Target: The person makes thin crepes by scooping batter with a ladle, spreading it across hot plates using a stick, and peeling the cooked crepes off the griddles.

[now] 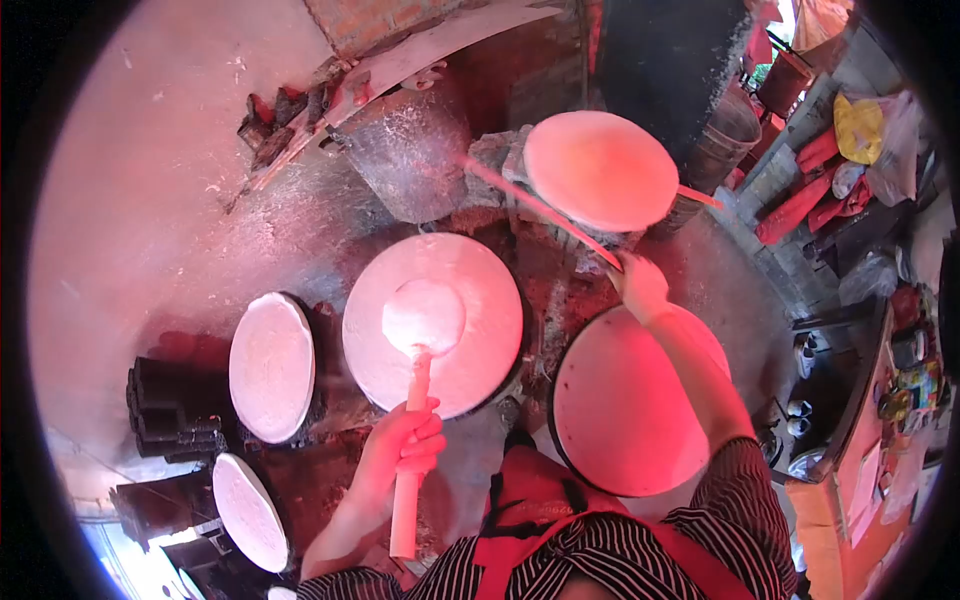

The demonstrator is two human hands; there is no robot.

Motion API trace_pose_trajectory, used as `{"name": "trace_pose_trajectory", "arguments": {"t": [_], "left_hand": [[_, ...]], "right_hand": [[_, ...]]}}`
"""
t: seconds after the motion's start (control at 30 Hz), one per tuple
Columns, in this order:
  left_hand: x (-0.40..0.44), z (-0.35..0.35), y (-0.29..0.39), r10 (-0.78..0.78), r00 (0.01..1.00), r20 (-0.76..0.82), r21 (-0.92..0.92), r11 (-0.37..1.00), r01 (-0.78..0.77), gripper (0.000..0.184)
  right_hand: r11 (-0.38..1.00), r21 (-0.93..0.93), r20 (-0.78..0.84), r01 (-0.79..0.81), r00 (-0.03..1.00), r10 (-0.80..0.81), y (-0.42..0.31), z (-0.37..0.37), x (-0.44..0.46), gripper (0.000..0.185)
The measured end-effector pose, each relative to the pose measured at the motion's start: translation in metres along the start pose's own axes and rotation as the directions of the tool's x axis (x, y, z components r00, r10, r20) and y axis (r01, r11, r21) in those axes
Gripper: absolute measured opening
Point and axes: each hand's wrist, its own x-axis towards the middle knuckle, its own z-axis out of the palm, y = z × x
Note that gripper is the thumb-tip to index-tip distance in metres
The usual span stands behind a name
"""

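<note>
My left hand is wrapped round the thick handle of a ladle-like tool. Its round, pale head lies over the middle of a large round griddle coated white. In my right hand is the near end of a long thin stick, which points up and left, blurred toward its far end. Just below that hand and forearm is a second round griddle with a smooth surface. Beyond the hand lies a pale round sheet, with another stick end showing at its right edge.
Two smaller pale discs sit at the left beside dark stacked blocks. A large bucket stands behind the middle griddle. Plastic bags and red cloths are at the upper right, above a cluttered orange ledge.
</note>
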Motion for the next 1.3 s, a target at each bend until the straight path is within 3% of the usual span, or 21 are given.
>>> {"name": "trace_pose_trajectory", "arguments": {"t": [0.07,0.13,0.2,0.27,0.33,0.37,0.43,0.53,0.6,0.67,0.7,0.77,0.83,0.9,0.97,1.07,1.13,1.17,1.2,1.27,1.3], "left_hand": [[-0.017,0.011,-0.039,-0.006,0.999,0.045,0.056,0.998,0.004,0.025],[-0.034,0.034,-0.082,0.011,0.996,0.083,0.174,0.984,-0.025,0.023],[-0.043,0.068,-0.128,0.099,0.993,0.069,0.417,0.901,-0.119,0.020],[-0.044,0.111,-0.175,0.361,0.926,0.110,0.773,0.555,-0.308,0.022],[-0.040,0.151,-0.212,0.409,0.869,0.277,0.919,0.153,-0.365,0.026],[-0.024,0.156,-0.231,0.465,0.725,0.509,0.856,-0.188,-0.481,0.026],[-0.018,0.185,-0.269,0.408,0.743,0.531,0.844,-0.330,-0.423,0.026],[0.008,0.191,-0.323,0.420,0.678,0.604,0.797,-0.342,-0.498,0.025],[0.030,0.190,-0.353,0.455,0.746,0.486,0.856,-0.075,-0.512,0.021],[0.059,0.188,-0.386,0.479,0.795,0.373,0.867,0.127,-0.482,0.019],[0.077,0.186,-0.403,0.489,0.812,0.320,0.869,0.190,-0.457,0.019],[0.125,0.177,-0.438,0.549,0.814,0.191,0.858,0.310,-0.411,0.020],[0.185,0.155,-0.464,0.686,0.699,0.201,0.890,0.171,-0.423,0.021],[0.198,0.153,-0.468,0.778,0.598,0.191,0.928,0.056,-0.369,0.022],[0.184,0.168,-0.461,0.841,0.516,0.165,0.964,-0.027,-0.265,0.021],[0.168,0.169,-0.434,0.912,0.373,0.168,0.941,-0.036,-0.335,0.022],[0.153,0.162,-0.413,0.944,0.259,0.204,0.885,-0.065,-0.462,0.023],[0.146,0.157,-0.400,0.956,0.197,0.218,0.848,-0.086,-0.523,0.023],[0.140,0.150,-0.386,0.952,0.247,0.183,0.774,0.015,-0.633,0.023],[0.095,0.151,-0.370,0.895,0.433,0.104,0.563,0.306,-0.768,0.018],[0.084,0.142,-0.363,0.885,0.446,0.134,0.495,0.330,-0.804,0.014]], "right_hand": [[0.894,0.447,0.103,0.031,0.991,-0.086,0.019,-0.058,-0.091,0.036],[0.790,0.610,0.050,0.052,0.993,-0.104,0.040,-0.112,-0.195,0.036],[0.759,0.595,-0.028,0.265,0.951,-0.309,0.074,-0.168,-0.270,0.042],[0.728,0.484,-0.118,0.485,0.861,-0.495,0.109,-0.199,-0.322,0.055],[0.743,0.253,-0.149,0.620,0.783,-0.603,0.126,-0.241,-0.358,0.062],[0.759,0.126,-0.124,0.639,0.769,-0.627,0.130,-0.263,-0.373,0.062],[0.899,0.177,0.004,0.401,0.913,-0.408,0.154,-0.277,-0.403,0.057],[0.942,0.333,0.175,-0.035,0.984,-0.025,0.207,-0.264,-0.446,0.052],[0.667,0.551,0.463,-0.501,0.849,0.256,0.239,-0.236,-0.484,0.048],[0.283,0.694,0.582,-0.662,0.747,0.321,0.264,-0.182,-0.532,0.046],[0.106,0.788,0.548,-0.606,0.770,0.327,0.275,-0.143,-0.559,0.046],[0.435,0.810,0.250,-0.395,0.901,0.354,0.284,-0.080,-0.584,0.045],[0.718,0.664,-0.051,-0.209,0.945,0.323,0.270,-0.055,-0.587,0.045],[0.841,0.480,-0.084,-0.250,0.941,0.328,0.241,-0.058,-0.576,0.046],[0.834,0.308,0.109,-0.458,0.888,0.448,0.214,-0.080,-0.542,0.048],[0.775,0.584,-0.106,-0.242,0.924,0.369,0.205,-0.044,-0.482,0.054],[0.508,0.838,-0.008,-0.200,0.925,0.379,0.202,-0.026,-0.449,0.049],[0.256,0.912,0.203,-0.320,0.895,0.397,0.187,-0.043,-0.437,0.047],[-0.010,0.903,0.405,-0.430,0.842,0.356,0.175,-0.055,-0.432,0.045],[-0.157,0.882,0.469,-0.444,0.801,0.371,0.165,-0.063,-0.444,0.045],[-0.229,0.866,0.500,-0.445,0.780,0.376,0.162,-0.064,-0.452,0.045]]}}
